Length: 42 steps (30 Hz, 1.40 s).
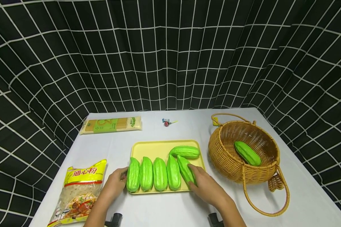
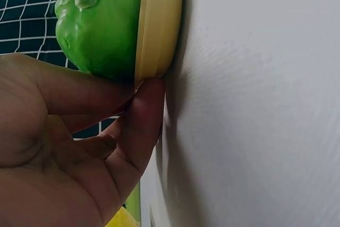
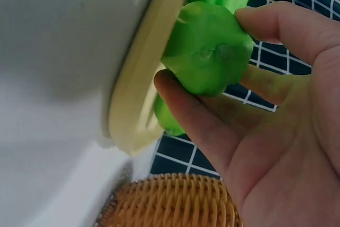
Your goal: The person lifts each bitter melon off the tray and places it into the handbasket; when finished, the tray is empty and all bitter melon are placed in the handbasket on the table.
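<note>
A yellow tray (image 1: pixel 159 147) holds several green ridged gourds side by side. My right hand (image 1: pixel 192 172) grips the rightmost, slanted gourd (image 1: pixel 184 168) at its near end; in the right wrist view the thumb (image 3: pixel 186 110) and fingers curl round that gourd (image 3: pixel 212 51) just above the tray rim (image 3: pixel 143 83). My left hand (image 1: pixel 122 177) lies at the tray's left front corner. Its thumb (image 2: pixel 151 94) touches the tray rim (image 2: pixel 159 19), and a straight finger touches the end of the leftmost gourd (image 2: pixel 101 25).
A wicker basket (image 1: pixel 216 151) with one green gourd (image 1: pixel 247 153) in it stands right of the tray. Its loose handle lies toward the table's front. A yellow pasta bag (image 1: pixel 79 192) lies front left. A noodle pack (image 1: pixel 110 124) and a small candy (image 1: pixel 167 122) lie farther back.
</note>
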Tool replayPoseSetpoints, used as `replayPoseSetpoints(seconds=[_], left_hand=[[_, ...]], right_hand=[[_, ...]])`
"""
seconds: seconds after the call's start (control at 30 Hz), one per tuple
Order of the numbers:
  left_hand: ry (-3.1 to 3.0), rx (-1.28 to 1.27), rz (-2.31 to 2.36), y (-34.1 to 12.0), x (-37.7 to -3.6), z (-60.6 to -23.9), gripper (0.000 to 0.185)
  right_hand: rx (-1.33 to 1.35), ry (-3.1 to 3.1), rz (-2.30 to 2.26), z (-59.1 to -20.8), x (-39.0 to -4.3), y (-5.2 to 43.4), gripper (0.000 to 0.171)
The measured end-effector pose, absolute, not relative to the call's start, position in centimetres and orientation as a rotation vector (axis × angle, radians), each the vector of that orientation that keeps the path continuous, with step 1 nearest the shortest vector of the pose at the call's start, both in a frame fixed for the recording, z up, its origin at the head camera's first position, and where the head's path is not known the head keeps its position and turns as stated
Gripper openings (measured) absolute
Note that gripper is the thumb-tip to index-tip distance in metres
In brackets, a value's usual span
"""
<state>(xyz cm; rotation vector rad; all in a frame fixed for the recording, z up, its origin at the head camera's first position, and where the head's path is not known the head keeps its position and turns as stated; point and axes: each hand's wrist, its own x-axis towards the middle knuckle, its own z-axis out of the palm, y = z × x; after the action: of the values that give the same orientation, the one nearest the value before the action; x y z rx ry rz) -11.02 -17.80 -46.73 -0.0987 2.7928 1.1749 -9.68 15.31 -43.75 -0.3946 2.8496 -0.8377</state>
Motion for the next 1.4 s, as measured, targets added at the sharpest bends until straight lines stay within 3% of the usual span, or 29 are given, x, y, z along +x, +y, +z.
replayPoseSetpoints(seconds=[0.6,1.17,1.4], left_hand=[[2.776,-0.128,1.165,-17.7,-11.2,-46.7,0.044],[2.774,-0.127,1.186,-17.8,-11.2,-47.0,0.043],[2.781,-0.130,1.178,-17.7,-11.1,-46.9,0.043]], right_hand=[[-0.664,3.285,-1.079,-38.8,-9.3,17.6,0.059],[0.038,3.540,-1.207,-38.6,-10.9,21.4,0.049],[0.145,3.532,-1.097,-39.0,-11.0,21.9,0.045]])
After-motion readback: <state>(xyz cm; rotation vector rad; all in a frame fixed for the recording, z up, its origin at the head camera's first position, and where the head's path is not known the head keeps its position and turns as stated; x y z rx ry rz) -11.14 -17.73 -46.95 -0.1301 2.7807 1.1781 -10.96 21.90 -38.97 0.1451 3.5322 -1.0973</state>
